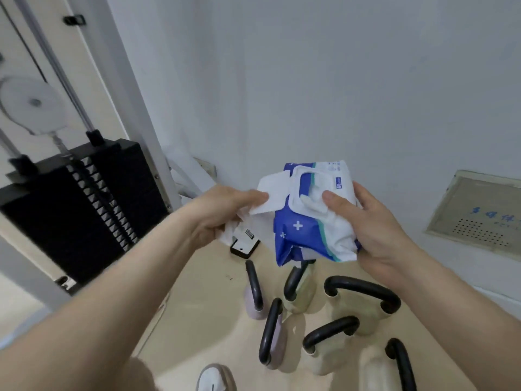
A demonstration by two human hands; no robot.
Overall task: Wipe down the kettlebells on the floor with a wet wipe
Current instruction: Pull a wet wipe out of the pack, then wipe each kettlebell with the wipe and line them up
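Holding a blue and white pack of wet wipes (307, 235) in the air in front of the wall (310, 80), the right hand (375, 230) wraps its fingers round the pack's far side, and its thumb presses on the opening where a white sheet pokes out. The pack's white lid (272, 193) is flipped open to the left. The left hand (222, 210) has its fingers curled round a crumpled white wipe (234, 231), and its thumb lies against the open lid. Below both hands, several kettlebells (363, 303) with black handles stand close together on the beige floor (203, 306), two lilac and the others pale green. A small black and white box (244, 245) lies on the floor beyond them. A black weight stack (70, 207) stands at the left, and a vented panel (479, 210) sits low on the wall at the right.
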